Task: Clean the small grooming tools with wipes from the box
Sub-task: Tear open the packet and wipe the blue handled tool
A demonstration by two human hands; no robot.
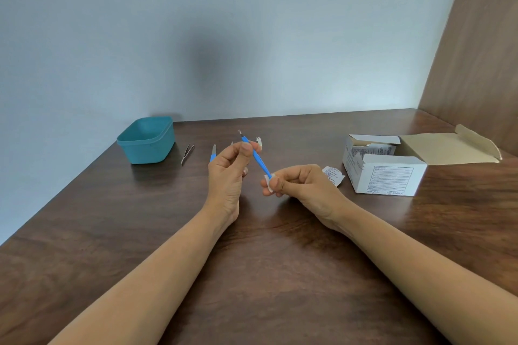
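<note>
Your left hand (228,173) pinches the blue tool (259,159) near its far tip; your right hand (297,185) pinches the wipe (269,183) round its near end. Its long axis slants far-left to near-right, over the bench (252,274) middle. The box (389,173) stands near the right edge.

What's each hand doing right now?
Left hand: pinches the blue tool near its forked end.
Right hand: pinches a wipe round the tool's other end.

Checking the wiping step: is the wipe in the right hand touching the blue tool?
Touching. Head view: the right hand pinches the wipe round the blue tool, at its near end.
</note>
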